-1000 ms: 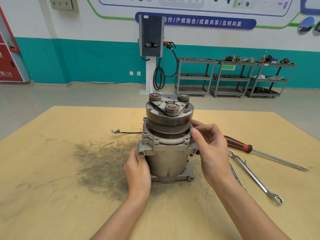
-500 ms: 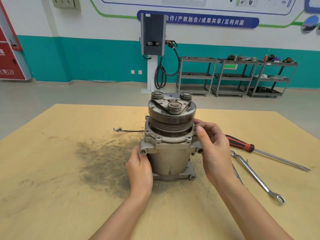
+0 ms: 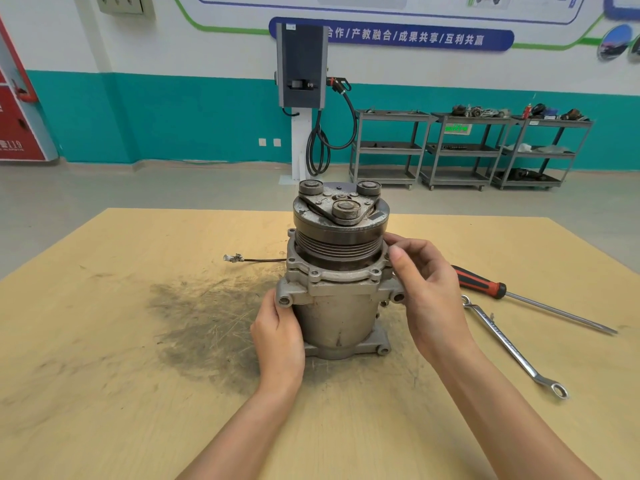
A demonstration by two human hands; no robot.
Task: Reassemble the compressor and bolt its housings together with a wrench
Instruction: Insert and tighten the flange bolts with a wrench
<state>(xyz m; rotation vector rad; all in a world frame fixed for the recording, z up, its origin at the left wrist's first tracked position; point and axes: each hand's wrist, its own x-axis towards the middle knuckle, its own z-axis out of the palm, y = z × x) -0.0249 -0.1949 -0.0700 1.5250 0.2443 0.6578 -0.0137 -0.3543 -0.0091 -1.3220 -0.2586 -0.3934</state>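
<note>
1 compressor stands upright on its rear flange near the middle of the wooden table, pulley end up. The left hand wraps around the lower left side of the cylindrical body, just under the left mounting ear, with its fingers curled behind the housing out of sight. The right hand is at the upper right, thumb and fingertips pinching at the rim of the front housing just below the grooved pulley; something small may be held between them, but that cannot be made out. To the right, apart from the compressor, lie 1 ring wrench and 1 red-handled screwdriver. 1 thin black wire trails left from the housing.
</note>
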